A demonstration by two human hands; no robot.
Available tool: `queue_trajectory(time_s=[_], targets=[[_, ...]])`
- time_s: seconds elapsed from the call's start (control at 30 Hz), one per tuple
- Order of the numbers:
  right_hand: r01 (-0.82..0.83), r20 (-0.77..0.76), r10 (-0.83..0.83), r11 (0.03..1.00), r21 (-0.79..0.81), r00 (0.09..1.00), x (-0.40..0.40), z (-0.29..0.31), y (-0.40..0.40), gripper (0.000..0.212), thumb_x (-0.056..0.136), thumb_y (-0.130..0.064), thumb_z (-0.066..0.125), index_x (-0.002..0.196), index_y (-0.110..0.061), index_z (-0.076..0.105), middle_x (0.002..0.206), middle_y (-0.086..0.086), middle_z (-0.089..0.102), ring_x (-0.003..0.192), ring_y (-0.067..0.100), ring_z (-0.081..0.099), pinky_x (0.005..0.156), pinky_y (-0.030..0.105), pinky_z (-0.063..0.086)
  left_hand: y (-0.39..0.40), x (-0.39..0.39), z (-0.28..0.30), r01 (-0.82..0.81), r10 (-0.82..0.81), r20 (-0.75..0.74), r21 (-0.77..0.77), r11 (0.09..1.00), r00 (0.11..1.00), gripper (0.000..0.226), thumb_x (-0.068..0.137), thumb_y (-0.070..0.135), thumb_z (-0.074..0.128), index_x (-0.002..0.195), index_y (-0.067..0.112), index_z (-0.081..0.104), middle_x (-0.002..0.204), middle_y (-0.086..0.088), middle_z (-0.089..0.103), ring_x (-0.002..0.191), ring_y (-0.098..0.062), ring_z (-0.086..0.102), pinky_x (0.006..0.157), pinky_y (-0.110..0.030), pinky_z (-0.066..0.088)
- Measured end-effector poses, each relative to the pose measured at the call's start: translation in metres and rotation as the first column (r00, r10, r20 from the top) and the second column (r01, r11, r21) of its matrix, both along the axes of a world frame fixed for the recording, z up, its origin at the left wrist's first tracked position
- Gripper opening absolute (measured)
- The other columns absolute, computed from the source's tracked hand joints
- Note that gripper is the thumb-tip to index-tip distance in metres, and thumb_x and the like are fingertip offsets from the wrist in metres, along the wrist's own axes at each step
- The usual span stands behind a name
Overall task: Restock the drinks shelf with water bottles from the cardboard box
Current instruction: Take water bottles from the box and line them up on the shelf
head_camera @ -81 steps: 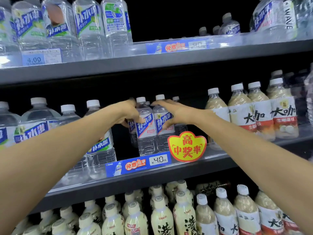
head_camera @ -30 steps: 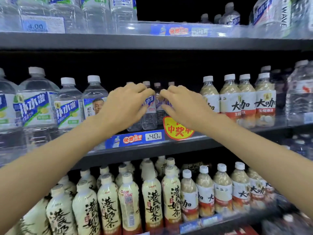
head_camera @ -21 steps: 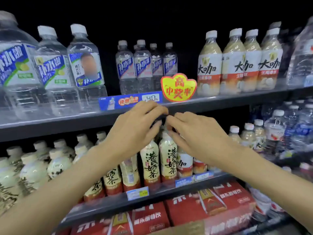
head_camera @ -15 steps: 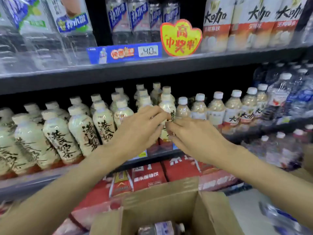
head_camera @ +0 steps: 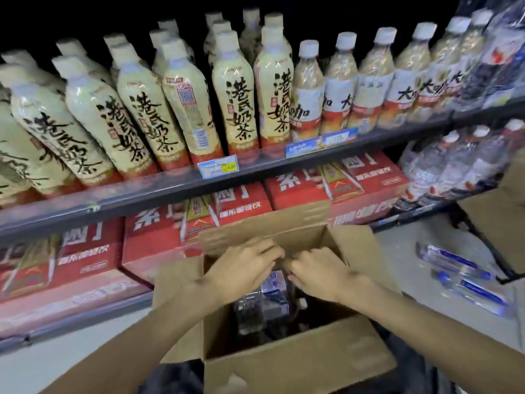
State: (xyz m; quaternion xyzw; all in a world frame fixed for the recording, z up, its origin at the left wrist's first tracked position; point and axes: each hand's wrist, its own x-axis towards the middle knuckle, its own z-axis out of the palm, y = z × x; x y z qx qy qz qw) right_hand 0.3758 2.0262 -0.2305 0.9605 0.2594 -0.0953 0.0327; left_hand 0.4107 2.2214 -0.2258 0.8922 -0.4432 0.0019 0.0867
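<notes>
Two bare hands hover over the open brown cardboard box (head_camera: 298, 362) at near centre; frame blurred by motion.

Far left: a row of cream-coloured plastic milk-tea bottles (head_camera: 96, 115) with black brush lettering and red bases stands on the dark metal shelf (head_camera: 159, 191); they appear to lean left near the frame edge. Below them, red cardboard drink cartons (head_camera: 71, 265) sit on the bottom shelf. A small blue-and-white price tag (head_camera: 218, 166) is clipped to the shelf edge.

Centre: box flaps are folded outward, the far flap (head_camera: 264, 223) upright against the red cartons. Left hand (head_camera: 244, 273) is above the box opening, back of hand up, fingers loosely bent and pointing toward the right hand; nothing seen in its grasp. Right hand (head_camera: 318, 275) is just beside it, fingers curled downward into the box. Cannot tell whether the right fingers touch or hold anything; fingertips hidden. Clear plastic water bottles with blue-white labels (head_camera: 270, 302) lie inside the box, directly under both hands.

Right of centre: tan coffee-drink bottles (head_camera: 341, 89) with white caps and white-red labels continue the shelf row. Far right: clear water bottles with white caps (head_camera: 454, 166) stand on a lower shelf. Near right: clear bottles with blue labels (head_camera: 466, 277) lie on the pale floor (head_camera: 403, 251).
</notes>
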Motion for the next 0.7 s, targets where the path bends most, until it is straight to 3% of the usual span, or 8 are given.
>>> queue_trajectory(time_s=[0.17, 0.37, 0.5, 0.6, 0.7], targets=[[-0.001, -0.273, -0.040, 0.989, -0.148, 0.961, 0.014, -0.056, 0.004, 0.039, 0.098, -0.029, 0.045, 0.134, -0.016, 0.049, 0.124, 0.013, 0.061, 0.111, 0.036, 0.061, 0.083, 0.043, 0.049, -0.005, -0.013, -0.053, -0.040, 0.094, -0.180, 0.282, 0.959, 0.979, 0.037, 0.098, 0.020, 0.043, 0.135, 0.021, 0.044, 0.130, -0.002, 0.049, 0.122, -0.024, 0.050, 0.090, -0.042, 0.049], [-0.056, -0.619, -0.161, 0.947, -0.316, 0.768, 0.041, -0.084, 0.010, 0.049, 0.091, -0.034, 0.060, 0.133, -0.012, 0.051, 0.130, 0.010, 0.057, 0.112, 0.030, 0.059, 0.086, 0.036, 0.049, -0.017, 0.008, -0.092, -0.012, 0.166, -0.276, 0.486, 0.874, 0.947, 0.056, 0.095, 0.018, 0.051, 0.147, 0.021, 0.030, 0.136, -0.007, 0.045, 0.127, -0.031, 0.047, 0.096, -0.045, 0.044], [-0.145, -0.695, -0.214, 0.896, -0.419, 0.686, 0.048, -0.103, 0.020, 0.053, 0.089, -0.041, 0.063, 0.134, -0.015, 0.055, 0.136, 0.000, 0.055, 0.120, 0.024, 0.055, 0.095, 0.035, 0.048, -0.024, 0.021, -0.124, -0.001, 0.236, -0.325, 0.586, 0.810, 0.916, 0.061, 0.095, 0.020, 0.052, 0.150, 0.019, 0.026, 0.143, -0.009, 0.040, 0.131, -0.033, 0.044, 0.102, -0.045, 0.041], [-0.140, -0.684, -0.239, 0.882, -0.450, 0.689, 0.042, -0.114, 0.021, 0.058, 0.094, -0.036, 0.057, 0.144, -0.012, 0.041, 0.149, 0.007, 0.038, 0.134, 0.025, 0.041, 0.102, 0.035, 0.040, -0.025, 0.021, -0.149, -0.015, 0.265, -0.315, 0.618, 0.786, 0.912, 0.072, 0.093, 0.018, 0.057, 0.153, 0.020, 0.018, 0.144, -0.008, 0.036, 0.130, -0.033, 0.044, 0.103, -0.045, 0.042], [-0.090, -0.675, -0.278, 0.886, -0.456, 0.684, 0.041, -0.120, 0.019, 0.059, 0.096, -0.034, 0.053, 0.148, -0.014, 0.034, 0.152, 0.010, 0.030, 0.136, 0.027, 0.036, 0.102, 0.035, 0.039, -0.035, 0.022, -0.158, -0.077, 0.268, -0.229, 0.609, 0.789, 0.936, 0.076, 0.089, 0.014, 0.061, 0.152, 0.012, 0.019, 0.143, -0.010, 0.040, 0.124, -0.035, 0.051, 0.098, -0.045, 0.046]])
